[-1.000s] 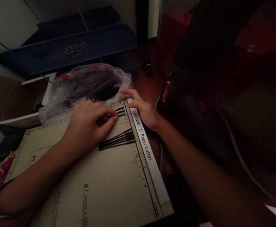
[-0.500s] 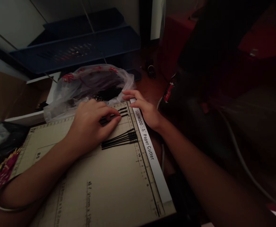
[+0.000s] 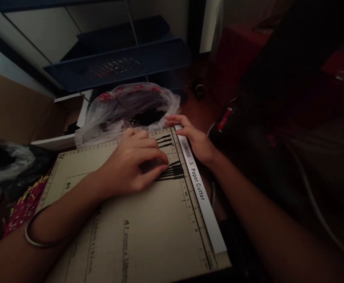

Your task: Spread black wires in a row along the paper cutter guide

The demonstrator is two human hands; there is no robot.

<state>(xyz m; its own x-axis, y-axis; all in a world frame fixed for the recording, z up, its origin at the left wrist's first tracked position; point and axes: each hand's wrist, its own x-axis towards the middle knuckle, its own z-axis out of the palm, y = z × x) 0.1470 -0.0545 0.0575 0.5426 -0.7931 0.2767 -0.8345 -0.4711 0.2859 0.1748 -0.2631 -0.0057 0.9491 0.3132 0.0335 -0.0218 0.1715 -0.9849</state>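
A paper cutter (image 3: 107, 236) with a printed grid board lies in front of me, a white lettered strip (image 3: 201, 196) along its right edge. Thin black cords (image 3: 176, 171) lie side by side across the board, their ends near that strip; a few more cords (image 3: 166, 141) lie farther back. My left hand (image 3: 136, 159) is over the board, thumb and forefinger closed at the upper cords of the nearer group, its palm covering part of them. At the far end of the white strip rests my right hand (image 3: 197, 141), fingers stretched out and apart, the thumb over the strip.
Behind the board stands a clear plastic bag (image 3: 101, 114) with dark pieces inside. A white box (image 3: 54, 141) and a black bag (image 3: 21, 165) are at left, above a magenta bundle (image 3: 24, 212). A blue shelf (image 3: 119, 65) rises behind. A white cable (image 3: 310, 196) runs at right.
My left hand has moved from the farther cords toward the nearer group. My right hand stays at the strip's far end. The whole view has shifted, moving the scene to the right.
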